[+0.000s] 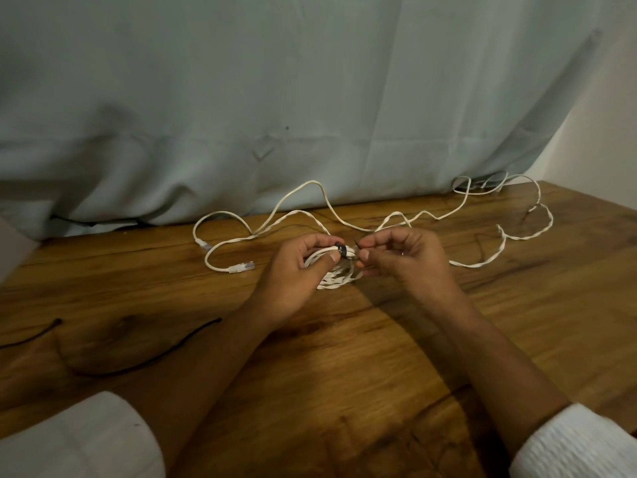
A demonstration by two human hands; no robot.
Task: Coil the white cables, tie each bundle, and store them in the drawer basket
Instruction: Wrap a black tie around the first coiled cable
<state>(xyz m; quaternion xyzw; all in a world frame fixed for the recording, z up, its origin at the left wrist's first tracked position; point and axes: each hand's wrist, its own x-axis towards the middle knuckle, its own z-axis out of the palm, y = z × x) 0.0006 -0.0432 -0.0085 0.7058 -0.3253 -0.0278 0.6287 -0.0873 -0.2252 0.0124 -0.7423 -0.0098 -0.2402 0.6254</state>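
Observation:
A coiled bundle of white cable (336,276) sits at the middle of the wooden table (344,357). My left hand (296,274) grips the coil's top, thumb across the strands. A black tie (343,251) is wrapped round the coil there. My right hand (400,260) pinches the tie's free end just right of the wrap. A loose white cable (310,198) snakes across the table behind my hands, its two plugs (241,267) lying to the left. More loose white cable (531,232) lies at the right. The drawer basket is not in view.
Two black ties (144,363) lie on the table at the near left. A pale grey-blue cloth (275,115) hangs behind the table's far edge. A grey box corner (13,243) shows at the left edge. White sleeves cover my forearms near the camera.

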